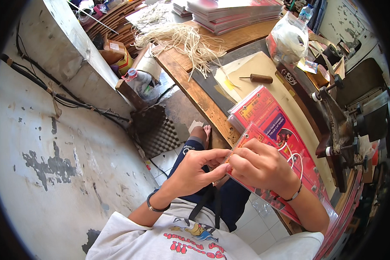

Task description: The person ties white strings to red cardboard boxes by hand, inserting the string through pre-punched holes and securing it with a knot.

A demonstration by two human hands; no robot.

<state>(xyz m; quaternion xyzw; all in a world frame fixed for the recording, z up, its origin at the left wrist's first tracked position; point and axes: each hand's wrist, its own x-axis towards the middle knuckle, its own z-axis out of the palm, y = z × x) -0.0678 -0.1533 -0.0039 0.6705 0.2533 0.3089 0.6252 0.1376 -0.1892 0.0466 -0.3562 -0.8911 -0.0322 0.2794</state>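
Note:
My left hand (195,169) and my right hand (262,167) meet near the table's front edge. Both pinch the edge of a red printed booklet (250,132) with a glossy clear cover, held tilted above the stack. The fingertips hide what lies between them. A thin white cord (300,161) loops out beside my right hand and over the red covers. Under and beyond my hands lies a stack of similar red booklets (264,104), with small holes near the top corners. Further back, a wooden-handled awl (261,78) rests on a cream board (247,65).
A heap of white cords (182,43) hangs over the wooden table's (182,82) corner. Behind it stand piled printed sheets (234,15). At right are a plastic bag (288,37) and a dark metal clamp-like device (338,117). A peeling wall (52,143) stands at left.

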